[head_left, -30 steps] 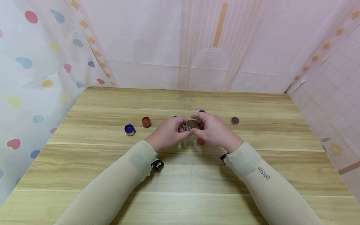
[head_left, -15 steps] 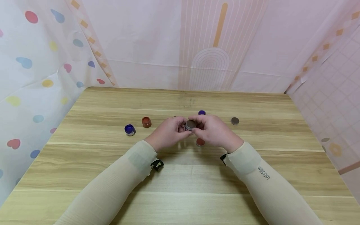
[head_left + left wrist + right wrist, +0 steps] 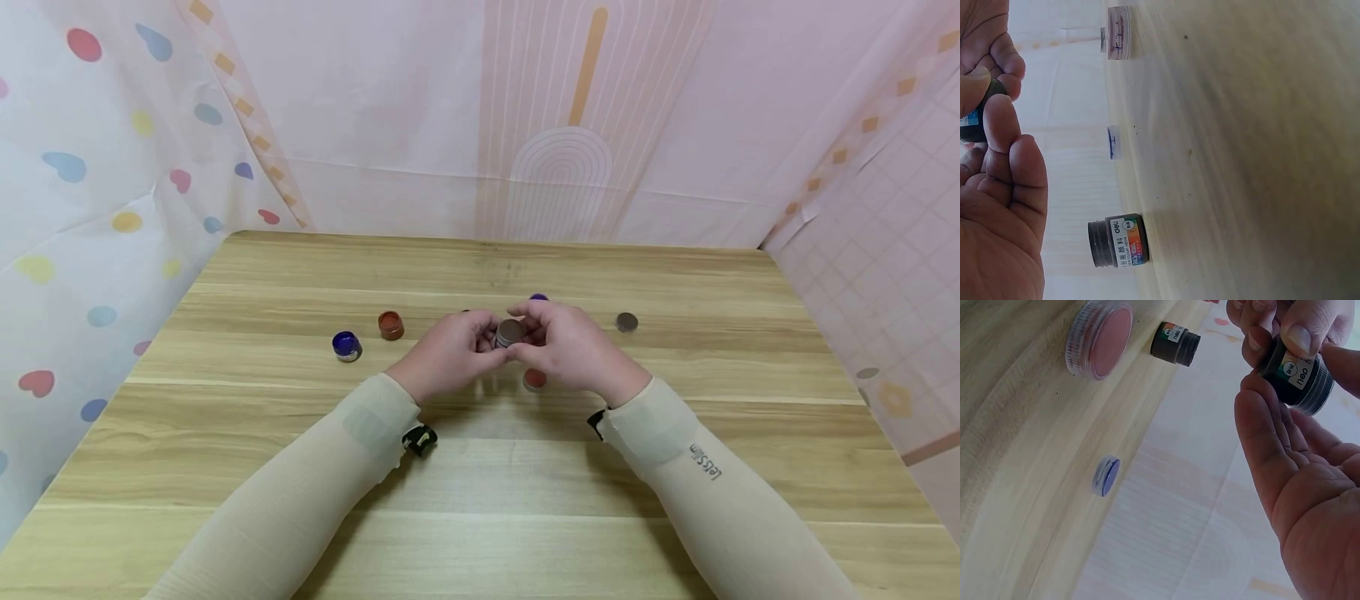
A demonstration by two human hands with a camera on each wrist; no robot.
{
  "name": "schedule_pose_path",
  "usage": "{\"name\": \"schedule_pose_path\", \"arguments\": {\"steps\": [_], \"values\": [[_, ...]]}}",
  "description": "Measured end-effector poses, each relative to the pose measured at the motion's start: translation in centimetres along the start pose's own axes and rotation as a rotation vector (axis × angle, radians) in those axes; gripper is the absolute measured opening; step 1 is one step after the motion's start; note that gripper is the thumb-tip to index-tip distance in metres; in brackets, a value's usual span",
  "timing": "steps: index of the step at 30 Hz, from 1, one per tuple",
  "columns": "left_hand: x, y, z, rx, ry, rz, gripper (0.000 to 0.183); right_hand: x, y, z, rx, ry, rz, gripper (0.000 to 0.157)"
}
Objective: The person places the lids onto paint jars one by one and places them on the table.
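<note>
A small dark paint jar (image 3: 1290,378) with a "deli" label is held above the middle of the table. My left hand (image 3: 453,348) grips its body, the thumb pressed on the label. On top sits a clear-sided lid (image 3: 511,332) with a brown face. My right hand (image 3: 576,348) curls around the jar from the other side, thumb at the lid's edge and index finger raised a little. An orange-red lid (image 3: 535,379) lies below the right hand. Behind that hand a purple-blue lid (image 3: 538,297) is partly hidden.
An open blue paint jar (image 3: 347,347) and an open orange-red one (image 3: 391,326) stand to the left. Another brown lid (image 3: 627,322) lies right. A dark uncapped jar (image 3: 1119,241) stands beyond the left hand, mostly hidden in the head view. A patterned curtain (image 3: 390,117) backs the table.
My right fingers came down toward the lid half a second ago, showing more of the purple-blue lid, and now reach up and back again. The left hand stays in place.
</note>
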State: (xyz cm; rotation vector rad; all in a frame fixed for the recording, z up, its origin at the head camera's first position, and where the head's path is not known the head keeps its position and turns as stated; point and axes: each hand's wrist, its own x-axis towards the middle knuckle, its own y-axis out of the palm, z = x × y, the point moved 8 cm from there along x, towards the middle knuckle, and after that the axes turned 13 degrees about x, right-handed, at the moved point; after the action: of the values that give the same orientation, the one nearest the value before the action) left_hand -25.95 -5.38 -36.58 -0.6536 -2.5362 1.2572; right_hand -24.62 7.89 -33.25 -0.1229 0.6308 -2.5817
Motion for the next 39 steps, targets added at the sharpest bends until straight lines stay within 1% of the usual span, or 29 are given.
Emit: {"name": "schedule_pose_path", "arguments": {"steps": [4, 12, 16, 20, 23, 27, 30, 35, 39], "values": [[-0.10, -0.12, -0.13, 0.002, -0.011, 0.008, 0.023, -0.02, 0.12, 0.17, -0.003, -0.019, 0.017, 0.048], [-0.17, -0.20, -0.35, 0.007, 0.003, -0.003, 0.024, 0.04, 0.17, 0.12, -0.007, -0.029, 0.020, 0.041], [-0.10, -0.13, -0.28, 0.003, 0.016, -0.008, 0.021, 0.01, 0.12, 0.12, 0.000, -0.017, 0.012, 0.033], [-0.14, -0.09, -0.32, 0.005, 0.021, -0.004, 0.018, 0.00, 0.03, 0.01, -0.006, 0.016, -0.002, 0.026], [-0.17, -0.07, -0.34, -0.002, 0.019, 0.001, 0.017, 0.00, 0.00, -0.07, -0.016, 0.031, -0.001, 0.027], [-0.16, -0.05, -0.33, 0.000, 0.021, 0.002, 0.017, -0.03, 0.07, 0.04, -0.045, 0.015, 0.018, 0.041], [-0.20, -0.08, -0.27, 0.008, 0.018, 0.001, 0.017, 0.00, 0.22, 0.11, -0.063, 0.001, 0.035, 0.045], [-0.27, -0.07, -0.19, 0.011, 0.017, 0.002, 0.015, 0.02, 0.34, 0.15, -0.062, 0.011, 0.033, 0.033], [-0.30, -0.01, -0.22, 0.027, 0.020, -0.005, 0.016, 0.00, 0.37, 0.13, -0.062, 0.027, 0.018, 0.028]]}}
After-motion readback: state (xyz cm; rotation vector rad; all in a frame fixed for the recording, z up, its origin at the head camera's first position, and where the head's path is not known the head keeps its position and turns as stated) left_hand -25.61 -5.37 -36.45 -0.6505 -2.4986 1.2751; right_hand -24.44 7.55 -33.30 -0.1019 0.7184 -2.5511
